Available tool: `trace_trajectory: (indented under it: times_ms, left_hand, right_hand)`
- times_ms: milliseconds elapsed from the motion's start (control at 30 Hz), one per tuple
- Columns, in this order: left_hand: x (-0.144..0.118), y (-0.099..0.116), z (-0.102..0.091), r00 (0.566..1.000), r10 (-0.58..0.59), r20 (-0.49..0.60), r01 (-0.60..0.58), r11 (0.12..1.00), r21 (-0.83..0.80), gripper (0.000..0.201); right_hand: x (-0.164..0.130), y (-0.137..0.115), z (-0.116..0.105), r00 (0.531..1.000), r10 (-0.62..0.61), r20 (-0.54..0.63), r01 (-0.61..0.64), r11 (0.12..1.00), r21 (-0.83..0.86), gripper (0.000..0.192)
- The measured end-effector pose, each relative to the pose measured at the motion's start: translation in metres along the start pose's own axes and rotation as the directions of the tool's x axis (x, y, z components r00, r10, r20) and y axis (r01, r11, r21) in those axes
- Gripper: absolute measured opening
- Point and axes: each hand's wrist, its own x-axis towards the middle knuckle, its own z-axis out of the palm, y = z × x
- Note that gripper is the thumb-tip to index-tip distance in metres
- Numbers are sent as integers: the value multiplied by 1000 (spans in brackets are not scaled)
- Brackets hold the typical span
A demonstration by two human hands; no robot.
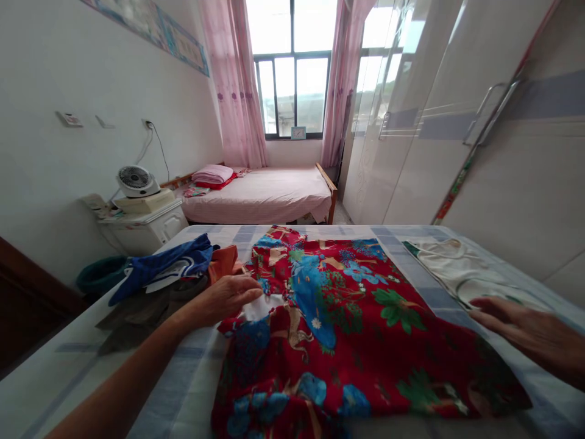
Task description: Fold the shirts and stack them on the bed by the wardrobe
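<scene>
Left hand (pixel 228 297) lies flat, fingers together, on the red floral cloth's (pixel 338 323) edge; right hand (pixel 525 329) rests open beside it. Tugging unevenly could wrinkle it or knock the clothes pile (pixel 159 280) beyond.

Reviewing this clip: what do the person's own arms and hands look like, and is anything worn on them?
Both are bare. The left hand and its forearm show no sleeve, glove, watch or ring. The right hand is bare too, with no ring visible; its wrist runs out of the picture, so a sleeve there cannot be told.
</scene>
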Motion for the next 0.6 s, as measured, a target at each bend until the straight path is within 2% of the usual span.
trace_trajectory:
  times_ms: [67,100,167,233,300,333,400,467,533,600]
  left_hand:
    - [21,-11,10,995,61,-75,-55,995,88,33]
    - [33,-15,16,991,99,-89,-86,987,133,33]
    - [57,-18,31,982,163,-94,-136,961,240,33]
    - [77,-21,47,976,200,-89,-154,917,368,34]
    - [92,-26,62,976,198,-89,-131,864,487,37]
    - [96,-30,68,979,181,-94,-104,840,533,39]
    - [98,-43,76,986,107,-132,-8,804,594,43]
    - [95,-57,80,979,17,-205,114,785,608,47]
    - [90,-68,80,966,-41,-257,191,783,592,49]
    - [87,-73,80,959,-59,-277,214,793,571,50]
  right_hand:
    - [15,-31,5,993,-109,-45,106,992,-68,45]
    - [24,-53,9,976,-212,-52,207,974,-87,47]
    - [41,-104,22,906,-414,-91,405,909,-97,48]
    - [57,-154,45,803,-593,-53,588,804,-82,48]
    - [68,-192,77,768,-639,-40,636,768,-73,51]
    - [73,-203,94,768,-640,-29,636,767,-89,52]
    - [83,-207,126,765,-643,48,642,753,-143,55]
    - [95,-187,147,795,-594,118,606,774,-185,56]
    - [110,-148,153,900,-427,83,433,864,-256,60]
    - [125,-104,145,987,-159,-24,142,932,-335,64]
